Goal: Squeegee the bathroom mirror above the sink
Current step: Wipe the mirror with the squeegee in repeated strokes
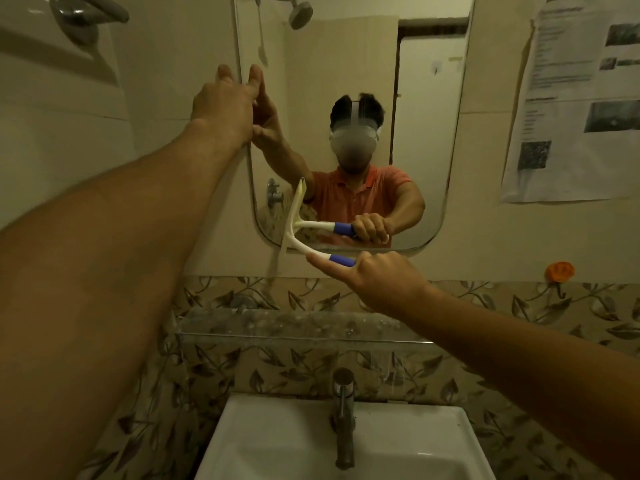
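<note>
The mirror (426,140) hangs on the wall above the sink (249,441), its corners rounded. My right hand (377,280) grips the blue end of a white squeegee (294,220). The squeegee's blade stands nearly upright against the glass at the mirror's lower left, its bottom tip past the lower edge. My left hand (225,102) reaches up and presses on the mirror's left edge, fingers spread. Both arms and the squeegee are reflected in the glass.
A glass shelf (298,329) runs under the mirror, above a chrome tap (343,417). Printed sheets (575,95) hang on the wall at the right, with an orange hook (559,270) below them. A white fixture (59,36) sits at the upper left.
</note>
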Demonstrator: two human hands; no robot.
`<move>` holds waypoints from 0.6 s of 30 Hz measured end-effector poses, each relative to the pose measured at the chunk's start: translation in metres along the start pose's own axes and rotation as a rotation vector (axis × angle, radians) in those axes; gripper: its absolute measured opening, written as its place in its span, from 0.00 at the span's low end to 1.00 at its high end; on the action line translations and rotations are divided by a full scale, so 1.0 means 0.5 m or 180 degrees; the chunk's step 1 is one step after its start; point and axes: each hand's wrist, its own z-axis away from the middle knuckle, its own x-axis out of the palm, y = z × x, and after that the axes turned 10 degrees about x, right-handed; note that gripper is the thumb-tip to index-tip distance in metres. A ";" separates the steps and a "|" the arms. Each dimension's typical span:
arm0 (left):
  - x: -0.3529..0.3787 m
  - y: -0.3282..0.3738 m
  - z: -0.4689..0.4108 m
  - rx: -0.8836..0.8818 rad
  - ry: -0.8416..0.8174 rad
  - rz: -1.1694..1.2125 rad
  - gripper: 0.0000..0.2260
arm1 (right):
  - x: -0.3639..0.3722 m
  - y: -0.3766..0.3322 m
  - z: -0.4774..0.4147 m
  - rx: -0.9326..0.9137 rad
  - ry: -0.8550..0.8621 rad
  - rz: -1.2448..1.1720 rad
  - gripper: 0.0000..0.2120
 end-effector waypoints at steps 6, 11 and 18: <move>-0.011 -0.006 0.022 -0.0185 0.0183 0.0192 0.41 | 0.035 0.060 0.065 0.0140 -0.0178 0.0082 0.58; -0.008 0.001 0.012 -0.0036 0.0092 -0.0071 0.40 | 0.060 0.120 0.129 0.0294 -0.0390 0.0175 0.58; -0.020 -0.007 0.027 -0.0176 0.0159 -0.0034 0.42 | 0.082 0.192 0.238 0.0576 -0.0585 0.0347 0.53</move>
